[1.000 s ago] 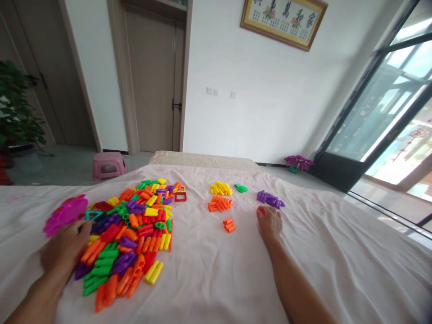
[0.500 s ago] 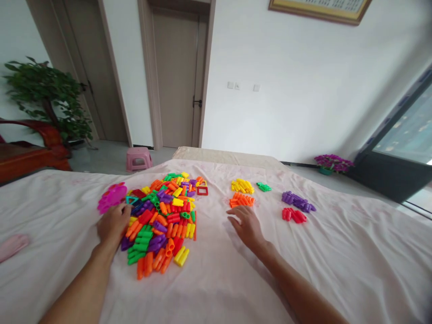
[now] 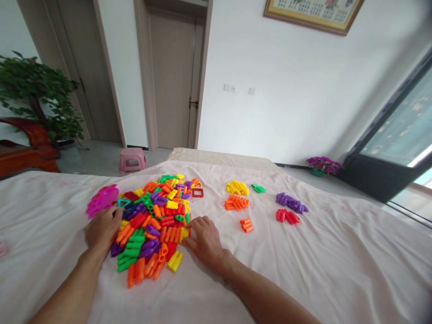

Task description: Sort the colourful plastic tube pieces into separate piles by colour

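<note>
A mixed pile of bullet-shaped plastic building blocks (image 3: 153, 223) in orange, green, purple, red and yellow lies on a pale cloth. My left hand (image 3: 104, 227) rests at its left edge, fingers bent and partly hidden, beside a teal triangle frame (image 3: 123, 203) and a pink flower-shaped piece (image 3: 103, 200). At the pile's right edge, the thumb and fingers of my right hand (image 3: 205, 238) close on a yellow block (image 3: 184, 234). To the right stand sorted groups: yellow blocks (image 3: 238, 187), orange blocks (image 3: 237, 202), green blocks (image 3: 258, 188), purple blocks (image 3: 290, 203) and red blocks (image 3: 287, 216).
A few orange blocks (image 3: 246, 225) lie just nearer than the orange group. A red square frame (image 3: 197, 193) sits by the pile's far right side. Beyond the cloth-covered surface (image 3: 303, 270) are a pink stool (image 3: 132, 160), a wooden chair (image 3: 30, 148) and purple flowers (image 3: 324, 165).
My right hand has moved left from beside the orange group to the pile and taken hold of a yellow block. A few orange blocks now show where it was. My left hand stays by the pile.
</note>
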The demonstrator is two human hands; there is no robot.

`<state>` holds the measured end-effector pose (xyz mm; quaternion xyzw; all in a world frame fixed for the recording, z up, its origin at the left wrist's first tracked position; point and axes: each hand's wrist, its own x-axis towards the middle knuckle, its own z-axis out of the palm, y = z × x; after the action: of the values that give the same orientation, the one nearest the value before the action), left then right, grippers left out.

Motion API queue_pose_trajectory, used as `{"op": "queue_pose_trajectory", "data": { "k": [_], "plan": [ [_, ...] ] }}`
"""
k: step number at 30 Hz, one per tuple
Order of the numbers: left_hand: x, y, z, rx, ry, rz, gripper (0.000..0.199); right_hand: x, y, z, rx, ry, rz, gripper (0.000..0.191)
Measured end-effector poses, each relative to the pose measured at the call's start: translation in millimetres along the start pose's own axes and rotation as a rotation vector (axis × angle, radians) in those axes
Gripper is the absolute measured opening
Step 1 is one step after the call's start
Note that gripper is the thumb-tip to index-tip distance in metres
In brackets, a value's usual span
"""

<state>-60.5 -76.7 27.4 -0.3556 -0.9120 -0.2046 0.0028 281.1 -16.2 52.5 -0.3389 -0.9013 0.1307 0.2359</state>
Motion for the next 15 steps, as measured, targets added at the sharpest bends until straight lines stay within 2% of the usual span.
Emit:
{"op": "queue_pose_trajectory", "data": {
  "k": [2, 5, 8, 11, 15],
  "plan": [
    [0.8, -1.0, 0.0, -0.004, -0.015, 0.004, 0.056, -3.3, -0.6, 2.1, 0.045, 0.009, -0.029, 0.025],
    [1.8, -3.0, 0.4, -0.004, -0.043, 0.019, 0.056, -4.9, 0.8, 4.7, 0.148, 0.034, -0.053, 0.011],
    [1.5, -3.1, -0.5, 0.007, -0.054, 0.018, 0.058, 4.5, 13.8, -2.2, 0.354, 0.161, 0.018, 0.012],
    [1.1, -2.1, -1.5, 0.016, -0.067, 0.012, 0.061, 27.3, 48.6, -27.0, 0.477, 0.326, 0.155, 0.029],
    [4.3, -4.8, 2.0, 0.017, -0.069, 0.003, 0.062, 64.2, 125.6, -72.5, 0.324, 0.454, 0.366, 0.032]
  ]
}}
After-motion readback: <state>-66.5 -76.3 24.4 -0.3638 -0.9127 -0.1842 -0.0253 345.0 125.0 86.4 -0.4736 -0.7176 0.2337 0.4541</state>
